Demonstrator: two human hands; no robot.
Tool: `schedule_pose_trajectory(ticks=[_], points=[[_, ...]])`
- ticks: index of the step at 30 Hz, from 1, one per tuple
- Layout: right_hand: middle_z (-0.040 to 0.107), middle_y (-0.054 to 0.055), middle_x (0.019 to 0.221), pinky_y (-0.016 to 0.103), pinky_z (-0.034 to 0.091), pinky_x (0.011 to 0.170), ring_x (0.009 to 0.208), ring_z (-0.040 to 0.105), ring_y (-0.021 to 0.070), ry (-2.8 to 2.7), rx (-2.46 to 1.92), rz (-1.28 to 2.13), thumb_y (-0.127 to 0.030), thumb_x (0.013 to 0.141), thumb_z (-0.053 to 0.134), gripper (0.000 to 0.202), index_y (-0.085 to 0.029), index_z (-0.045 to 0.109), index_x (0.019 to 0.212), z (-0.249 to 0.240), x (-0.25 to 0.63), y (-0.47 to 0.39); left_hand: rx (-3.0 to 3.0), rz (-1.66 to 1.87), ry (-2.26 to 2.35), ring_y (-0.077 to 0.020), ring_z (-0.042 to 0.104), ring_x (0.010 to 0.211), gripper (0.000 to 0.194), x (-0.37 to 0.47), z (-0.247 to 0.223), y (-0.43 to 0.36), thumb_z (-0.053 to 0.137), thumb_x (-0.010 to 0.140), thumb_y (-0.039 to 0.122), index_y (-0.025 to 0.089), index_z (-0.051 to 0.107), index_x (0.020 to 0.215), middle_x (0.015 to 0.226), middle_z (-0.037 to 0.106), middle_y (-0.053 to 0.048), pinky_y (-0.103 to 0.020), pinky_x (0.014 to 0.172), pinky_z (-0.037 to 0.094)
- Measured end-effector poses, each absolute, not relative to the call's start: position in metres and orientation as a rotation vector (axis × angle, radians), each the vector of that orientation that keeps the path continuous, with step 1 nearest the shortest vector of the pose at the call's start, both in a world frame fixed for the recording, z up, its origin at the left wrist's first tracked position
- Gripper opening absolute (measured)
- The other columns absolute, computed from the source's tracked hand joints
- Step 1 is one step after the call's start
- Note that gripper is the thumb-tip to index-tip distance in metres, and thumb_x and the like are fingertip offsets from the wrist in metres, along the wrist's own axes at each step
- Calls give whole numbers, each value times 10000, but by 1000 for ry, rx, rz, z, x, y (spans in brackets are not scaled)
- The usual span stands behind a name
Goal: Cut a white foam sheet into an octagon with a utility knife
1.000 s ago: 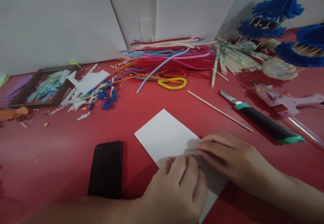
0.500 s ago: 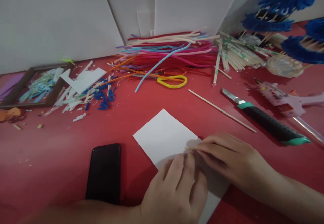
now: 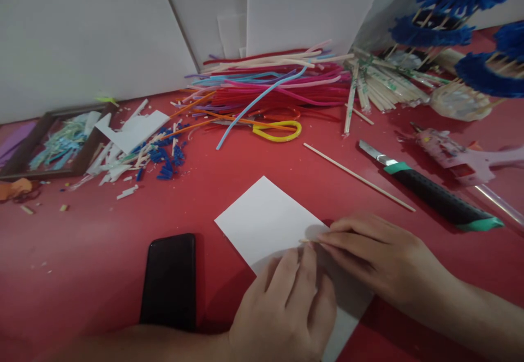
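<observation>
Near the right edge of the white card (image 3: 262, 220) on the red tabletop (image 3: 102, 253), the right hand (image 3: 376, 253) pinches a thin stick (image 3: 305, 241) — whether fastened is unclear — while the left hand (image 3: 282, 307) curls beside it, grip impossible to tell.

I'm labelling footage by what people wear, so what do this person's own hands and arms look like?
The left hand and right hand are both ungloved, with five-fingered human shapes. No sleeve, watch, bracelet, ring or marking shows on either side, though some fingers are partly hidden.
</observation>
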State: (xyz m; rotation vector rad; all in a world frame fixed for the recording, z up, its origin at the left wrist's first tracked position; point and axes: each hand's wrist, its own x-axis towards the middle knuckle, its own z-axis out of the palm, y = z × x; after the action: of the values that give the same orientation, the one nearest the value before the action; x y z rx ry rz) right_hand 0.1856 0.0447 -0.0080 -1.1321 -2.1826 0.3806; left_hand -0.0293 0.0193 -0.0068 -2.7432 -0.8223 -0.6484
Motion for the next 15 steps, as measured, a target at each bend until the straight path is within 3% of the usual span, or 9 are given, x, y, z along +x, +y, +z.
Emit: schedule_pose_trajectory(ticks=[15], points=[[675, 9, 741, 221, 531, 595, 665, 661, 125, -2004, -1292, 752, -150, 938, 581, 196, -224, 683, 788, -5, 182, 48, -2723, -674, -814, -281, 740, 991, 192, -29, -7, 21, 583, 929, 109, 102, 719, 1065, 1153, 783, -166, -363, 802, 615]])
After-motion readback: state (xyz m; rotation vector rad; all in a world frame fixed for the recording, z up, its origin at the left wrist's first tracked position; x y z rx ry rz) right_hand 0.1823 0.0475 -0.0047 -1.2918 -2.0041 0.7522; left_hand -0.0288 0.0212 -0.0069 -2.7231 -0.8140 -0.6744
